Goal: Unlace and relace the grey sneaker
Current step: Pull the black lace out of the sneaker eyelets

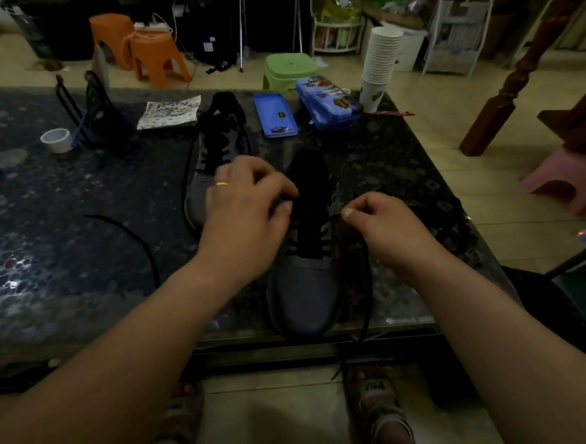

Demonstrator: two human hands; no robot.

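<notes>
The grey mesh sneaker with a black tongue (pixel 304 289) lies on the dark speckled stone desk (pixel 78 207) at its near edge, toe pointing at the person, directly under and between both sets of fingers. The left hand (pixel 246 211), with a yellow ring, hovers over the left eyelet row; its fingers (pixel 285 207) are curled with thumb and forefinger close together, but blur hides whether they pinch anything. The right hand (pixel 384 223) sits at the shoe's right eyelets, its fingers (pixel 347 213) pressed together, pinching the black shoelace (pixel 366 296), which runs from them along the shoe's right side and over the desk edge.

Just beyond the left fingers lies a second grey sneaker (pixel 212 151). Left of them, a loose black lace (pixel 138 238) curves across the desk. Farther beyond the fingers are a blue rectangular tin lid (pixel 274 114), a blue printed pencil case (pixel 329 103) and a stack of white paper cups (pixel 380 65); far to their left stands a white tape roll (pixel 56 140).
</notes>
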